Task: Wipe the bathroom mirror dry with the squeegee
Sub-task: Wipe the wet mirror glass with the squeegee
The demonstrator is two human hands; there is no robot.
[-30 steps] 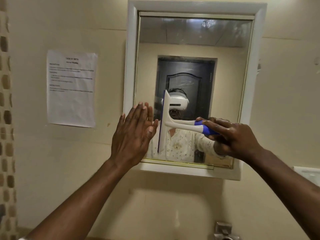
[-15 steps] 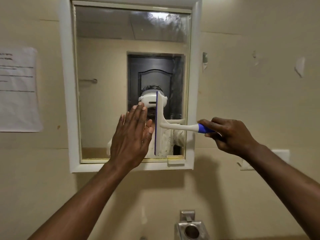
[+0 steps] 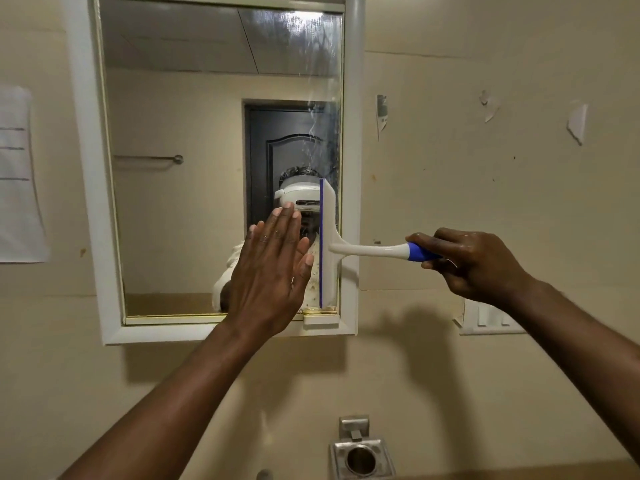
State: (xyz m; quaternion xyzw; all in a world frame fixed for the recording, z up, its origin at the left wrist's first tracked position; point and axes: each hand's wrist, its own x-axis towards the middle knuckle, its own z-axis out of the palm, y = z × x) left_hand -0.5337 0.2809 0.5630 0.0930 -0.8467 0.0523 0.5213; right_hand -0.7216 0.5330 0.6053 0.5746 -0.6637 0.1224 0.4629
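Note:
The mirror [image 3: 180, 209] hangs on the wall in a white frame [image 3: 91, 188]. A white squeegee [image 3: 329, 244] with a blue blade edge stands upright against the glass at the lower right, close to the frame's right side. My right hand [image 3: 471, 265] grips its blue handle end out to the right of the frame. My left hand [image 3: 273, 268] is flat, fingers together and pointing up, on the glass just left of the blade. Wet streaks and fog remain on the upper right strip of the mirror [image 3: 311, 50].
A paper notice [image 3: 17, 174] is taped to the wall at the left. Torn paper scraps [image 3: 576, 124] stick to the wall at the right. A metal holder [image 3: 360, 455] is fixed below the mirror, and a white fitting [image 3: 485, 318] sits under my right wrist.
The squeegee has slid right across the glass from near the mirror's middle to its right edge. My left hand followed beside the blade. The view shifted right.

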